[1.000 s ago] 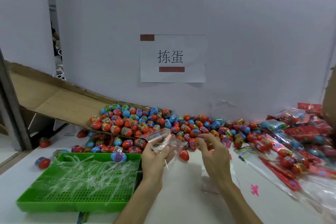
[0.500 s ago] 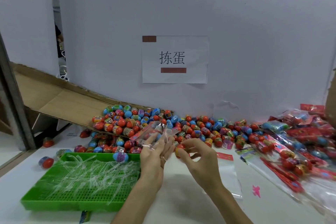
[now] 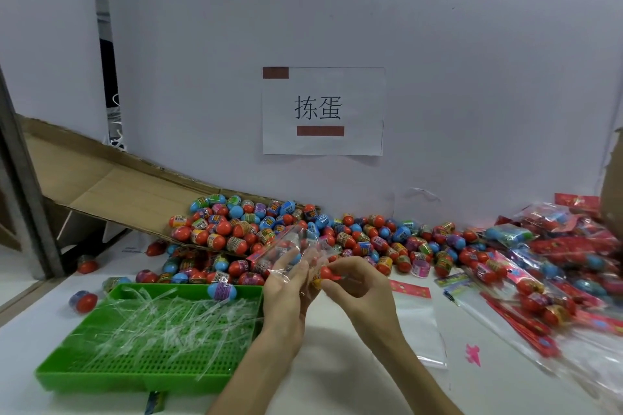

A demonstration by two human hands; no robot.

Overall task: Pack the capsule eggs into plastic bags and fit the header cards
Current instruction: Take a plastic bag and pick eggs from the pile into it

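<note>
Light: bright, even, from overhead; I cast a soft shadow on the near table (image 3: pixel 337 381).
Blur: bags (image 3: pixel 566 246) at far right smear.
Edges: left post (image 3: pixel 20 178) leans, bowed.

a crumpled clear bag (image 3: pixel 292 248) was held up tilted, a red egg (image 3: pixel 325 272) at its mouth. loose red, blue and purple eggs (image 3: pixel 371 239) lay heaped behind. a red header card (image 3: pixel 409 289) lay flat at the top edge of an empty bag (image 3: pixel 419 330).

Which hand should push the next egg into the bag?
Right. The right hand pinches a red egg at the mouth of the clear bag, which the left hand holds.
</note>
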